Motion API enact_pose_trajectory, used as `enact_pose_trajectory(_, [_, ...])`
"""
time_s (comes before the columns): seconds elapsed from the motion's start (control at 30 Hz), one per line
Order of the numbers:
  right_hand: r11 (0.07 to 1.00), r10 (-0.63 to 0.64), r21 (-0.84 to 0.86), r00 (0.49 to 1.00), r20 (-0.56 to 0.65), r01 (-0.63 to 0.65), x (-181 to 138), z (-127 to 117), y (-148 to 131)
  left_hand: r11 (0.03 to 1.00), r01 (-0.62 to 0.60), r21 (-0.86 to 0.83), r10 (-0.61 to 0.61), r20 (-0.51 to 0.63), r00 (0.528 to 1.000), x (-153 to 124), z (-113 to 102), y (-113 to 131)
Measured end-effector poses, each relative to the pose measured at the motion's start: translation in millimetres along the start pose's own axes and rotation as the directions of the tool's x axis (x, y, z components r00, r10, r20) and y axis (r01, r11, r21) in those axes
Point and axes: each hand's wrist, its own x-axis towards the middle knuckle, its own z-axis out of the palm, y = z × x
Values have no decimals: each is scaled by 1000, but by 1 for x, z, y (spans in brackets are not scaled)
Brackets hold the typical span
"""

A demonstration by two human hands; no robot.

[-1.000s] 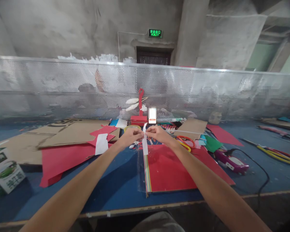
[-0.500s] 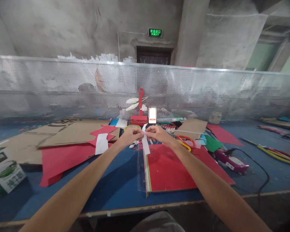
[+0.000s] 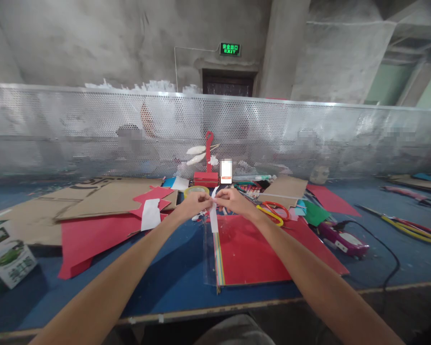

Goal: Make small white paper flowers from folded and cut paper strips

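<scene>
A narrow white paper strip (image 3: 214, 221) hangs between my two hands, its lower end over the edge of a stack of red and coloured paper (image 3: 255, 254). My left hand (image 3: 196, 203) pinches the strip from the left. From the other side my right hand (image 3: 232, 200) pinches it too, the fingertips of both hands nearly meeting. Just behind my left hand lies a roll of yellowish tape (image 3: 197, 189). Scissors with red and yellow handles (image 3: 273, 213) lie to the right of my right hand. The part of the strip between the fingers is hidden.
Cardboard (image 3: 104, 199) and red paper (image 3: 96, 239) cover the left, near a printed carton (image 3: 9, 256). A red cardboard piece with a handle (image 3: 206, 178) stands against the perforated metal screen (image 3: 93, 129). On the right are a purple corded device (image 3: 345, 239) and larger scissors (image 3: 402, 225).
My hands have shifted very slightly, and the strip's lower end has swung a little left and hangs straighter. Both hands keep their pinch on it.
</scene>
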Motion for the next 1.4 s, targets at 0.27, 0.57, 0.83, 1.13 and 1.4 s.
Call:
enact_pose_trajectory(0.27, [1000,16,-12,1000,-13,-16,1,7,3,1000,22,16,-22,14,1000,1,0,-6])
enact_pose_trajectory(0.57, [998,26,58,999,-26,-25,2,2,0,970,88,-225,-81,41,996,-3,1,6])
enact_pose_trajectory(0.83, [997,-4,80,1000,-30,6,-2,-3,-9,955,55,-291,-42,50,998,-4,1,10])
enact_pose_trajectory(1.13, [996,-11,92,999,-33,14,-3,-4,-10,951,35,-306,-26,35,999,-5,2,13])
enact_pose_trajectory(1.4, [997,-34,72,998,-52,38,-1,-3,-5,982,-10,-188,10,-3,1000,-3,1,10])
